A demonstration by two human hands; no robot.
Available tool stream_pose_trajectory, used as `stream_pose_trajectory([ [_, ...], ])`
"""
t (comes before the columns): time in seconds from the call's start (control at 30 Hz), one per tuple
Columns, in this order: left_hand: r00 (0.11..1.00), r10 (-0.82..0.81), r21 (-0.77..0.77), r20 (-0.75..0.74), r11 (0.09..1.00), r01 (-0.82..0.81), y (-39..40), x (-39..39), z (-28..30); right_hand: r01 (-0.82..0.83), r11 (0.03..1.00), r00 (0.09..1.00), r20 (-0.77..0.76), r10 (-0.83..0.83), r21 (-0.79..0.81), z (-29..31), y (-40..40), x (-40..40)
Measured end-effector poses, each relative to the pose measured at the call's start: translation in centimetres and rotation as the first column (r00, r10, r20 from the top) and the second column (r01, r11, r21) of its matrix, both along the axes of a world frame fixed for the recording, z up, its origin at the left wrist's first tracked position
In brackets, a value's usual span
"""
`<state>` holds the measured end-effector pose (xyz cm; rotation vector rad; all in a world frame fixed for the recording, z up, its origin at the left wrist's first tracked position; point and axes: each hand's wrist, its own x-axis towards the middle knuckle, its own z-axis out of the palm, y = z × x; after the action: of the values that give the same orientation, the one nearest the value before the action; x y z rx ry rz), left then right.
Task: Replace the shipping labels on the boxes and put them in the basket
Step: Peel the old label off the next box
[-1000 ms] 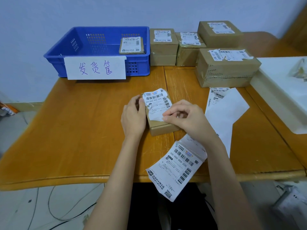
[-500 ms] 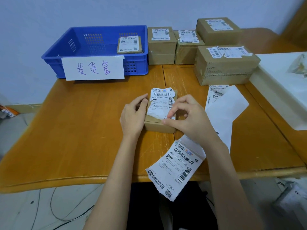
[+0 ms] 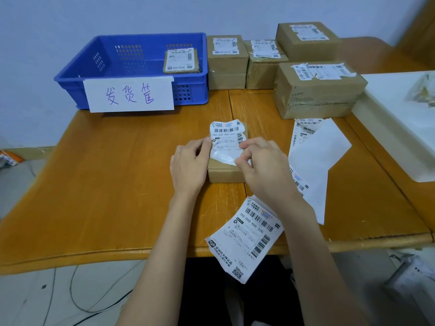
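Hands: the left hand [image 3: 188, 161] braces the left side of the small box [image 3: 226, 171], thumb tip on the label's left edge, fingers loosely curved against the carton. The right hand [image 3: 261, 161] has its fingers curled at the lower right corner of the old label [image 3: 227, 140] — pinching the lifted edge, as far as can be seen.
Old label: crumpled, torn at the top right, its lower part already clear of the cardboard; the upper part appears to lie on the lid.
Small box: on the worktop [image 3: 117, 184], centre, well short of the blue basket [image 3: 131, 55].
Basket: far left of the worktop, one relabelled box [image 3: 181, 61] inside at its right end.
Waiting stock: four boxes [image 3: 315, 90] along the back right, labels worn.
Fresh labels: a stack [image 3: 249, 238] overhanging the near edge, just under the right wrist; loose backing sheets [image 3: 320, 158] to the right.
Step in hand: stripping the old label.
Recommended method: peel low and slow, pulling back along the lid rather than upward — the paper is already torn and will likely shred. Keep the left hand pressing the box down so it does not lift. Clear all remnants before applying a fresh label.
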<state>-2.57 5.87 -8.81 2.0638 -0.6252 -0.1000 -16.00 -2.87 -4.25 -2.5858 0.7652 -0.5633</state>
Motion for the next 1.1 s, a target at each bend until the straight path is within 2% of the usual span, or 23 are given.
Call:
stream_pose_trajectory([
  [0.07, 0.999, -0.015, 0.028, 0.031, 0.999, 0.015, 0.0, 0.0, 0.0, 0.010, 0.999, 0.999, 0.040, -0.012, 0.032, -0.2, 0.1, 0.0],
  [0.23, 0.999, -0.044, 0.062, -0.011, 0.997, 0.045, 0.2, -0.4, 0.9, 0.055, 0.993, 0.978, 0.196, -0.075, 0.106, -1.5, 0.6, 0.3],
  [0.33, 0.986, -0.109, -0.039, -0.129, 0.994, 0.105, 0.6, -0.7, 1.6, 0.054, 0.987, 0.951, 0.294, -0.098, 0.154, -1.9, 1.3, 0.8],
  [0.43, 0.961, -0.082, -0.126, -0.264, 0.991, 0.049, 0.8, -0.3, 1.4, 0.021, 0.989, 0.926, 0.371, -0.076, 0.149, -1.8, 1.5, 1.3],
  [0.53, 0.953, -0.062, -0.103, -0.296, 0.994, 0.033, 0.9, -0.4, 1.5, 0.019, 0.992, 0.934, 0.352, -0.062, 0.126, -1.8, 1.3, 1.5],
  [0.67, 0.957, -0.073, -0.054, -0.281, 0.997, 0.060, 0.7, -0.6, 2.1, 0.105, 0.993, 0.926, 0.360, -0.115, 0.046, -1.8, 1.9, 1.7],
  [0.87, 0.957, -0.076, -0.036, -0.280, 0.997, 0.068, 0.7, -0.8, 2.2, 0.221, 0.974, 0.913, 0.341, -0.226, 0.052, -1.9, 2.6, 2.4],
  [1.0, 0.964, -0.082, -0.034, -0.251, 0.997, 0.076, 0.7, -0.8, 2.2, 0.243, 0.965, 0.899, 0.351, -0.261, 0.096, -2.1, 2.5, 2.5],
  [1.1, 0.964, -0.072, -0.034, -0.254, 0.997, 0.065, 0.7, -1.0, 2.4, 0.126, 0.966, 0.886, 0.412, -0.212, 0.225, -2.0, 1.3, 1.9],
])
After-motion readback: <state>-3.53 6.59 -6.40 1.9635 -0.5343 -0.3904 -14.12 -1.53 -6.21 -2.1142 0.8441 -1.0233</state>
